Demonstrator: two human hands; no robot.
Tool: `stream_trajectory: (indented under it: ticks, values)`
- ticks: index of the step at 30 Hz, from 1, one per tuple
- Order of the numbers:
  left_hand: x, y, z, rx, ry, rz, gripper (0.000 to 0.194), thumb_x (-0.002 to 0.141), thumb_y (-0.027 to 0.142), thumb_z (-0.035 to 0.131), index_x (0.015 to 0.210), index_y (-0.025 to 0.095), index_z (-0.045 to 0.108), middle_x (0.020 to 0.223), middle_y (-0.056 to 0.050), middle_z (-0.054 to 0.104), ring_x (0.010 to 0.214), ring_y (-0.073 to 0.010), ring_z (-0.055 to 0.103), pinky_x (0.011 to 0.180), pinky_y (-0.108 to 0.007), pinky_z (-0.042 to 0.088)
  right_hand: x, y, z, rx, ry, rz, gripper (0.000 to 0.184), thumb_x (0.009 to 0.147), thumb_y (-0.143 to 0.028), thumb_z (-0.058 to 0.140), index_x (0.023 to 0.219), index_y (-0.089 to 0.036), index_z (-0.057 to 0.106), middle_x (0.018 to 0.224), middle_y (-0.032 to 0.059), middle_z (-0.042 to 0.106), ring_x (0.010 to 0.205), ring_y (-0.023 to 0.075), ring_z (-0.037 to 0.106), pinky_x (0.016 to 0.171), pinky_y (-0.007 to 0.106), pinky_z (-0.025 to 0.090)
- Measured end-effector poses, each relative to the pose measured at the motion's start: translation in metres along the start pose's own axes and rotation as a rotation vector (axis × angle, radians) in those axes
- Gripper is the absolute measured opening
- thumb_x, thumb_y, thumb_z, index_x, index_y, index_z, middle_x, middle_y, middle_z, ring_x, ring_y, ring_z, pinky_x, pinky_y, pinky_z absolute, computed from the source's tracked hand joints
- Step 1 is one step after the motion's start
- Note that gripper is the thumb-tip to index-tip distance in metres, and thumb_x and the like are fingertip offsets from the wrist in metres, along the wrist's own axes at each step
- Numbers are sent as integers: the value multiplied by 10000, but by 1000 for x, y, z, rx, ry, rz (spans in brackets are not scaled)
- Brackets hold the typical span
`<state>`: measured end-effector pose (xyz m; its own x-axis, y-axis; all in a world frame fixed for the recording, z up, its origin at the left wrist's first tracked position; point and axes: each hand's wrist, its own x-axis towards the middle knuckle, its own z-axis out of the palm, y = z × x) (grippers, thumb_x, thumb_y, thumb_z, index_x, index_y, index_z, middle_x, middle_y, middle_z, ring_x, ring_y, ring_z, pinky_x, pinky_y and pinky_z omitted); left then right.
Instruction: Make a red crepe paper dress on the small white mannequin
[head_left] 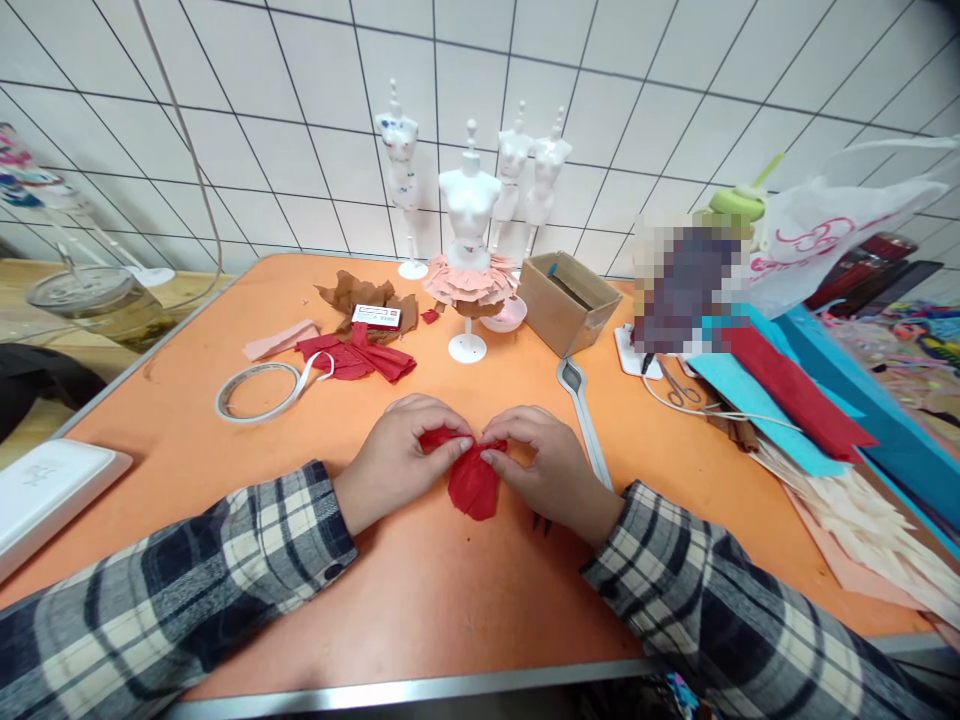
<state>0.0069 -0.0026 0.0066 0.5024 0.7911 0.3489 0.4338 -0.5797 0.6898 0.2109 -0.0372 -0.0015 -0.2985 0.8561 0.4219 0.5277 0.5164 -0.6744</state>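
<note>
Between my two hands, low over the front middle of the table, is a gathered piece of red crepe paper (474, 488). My left hand (409, 455) pinches its upper left edge between thumb and fingertips. On the other side, my right hand (536, 460) pinches the top right edge the same way. The paper's lower part fans out in folds beneath the fingertips. Just beyond my hands stands a small white mannequin (470, 210) on a round base, wearing a ruffled pink paper skirt (469, 282) with brown paper below it. Long grey tweezers (586, 420) lie beside my right hand, partly covered by it.
A tape roll (259, 393), red paper strips (352, 357) and crumpled brown paper (337, 298) lie left. Behind are more white mannequins (399, 160), a pink bowl (505, 316) and a cardboard box (559, 310). Scissors (681, 388), a cable and paper stacks (780, 420) lie right.
</note>
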Motion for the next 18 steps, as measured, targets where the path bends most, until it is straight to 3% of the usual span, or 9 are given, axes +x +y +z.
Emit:
stream_trajectory:
  ticks: [7,12,18]
  values:
    - [-5,-1,-2,178,-16,146,102,869,250,640,893,209,730,857,-31,747,854,-204,643,840,-380,456,-1,4,1,-23,-5,27,41,839,-180,685,807,-204,679,861,35,729,825,189,656,784,336,494]
    - [-6,6,-7,349,-37,270,132,880,201,585,840,216,710,827,-14,744,866,-212,640,908,-426,412,-1,3,4,13,-68,39,49,836,-165,683,819,-210,691,875,28,731,836,182,659,800,332,503]
    - [-6,7,-6,368,-23,285,101,832,181,590,817,197,688,803,-28,732,835,-215,643,846,-399,450,-3,1,6,123,-78,152,56,822,-167,682,831,-212,713,881,31,730,836,168,668,793,307,523]
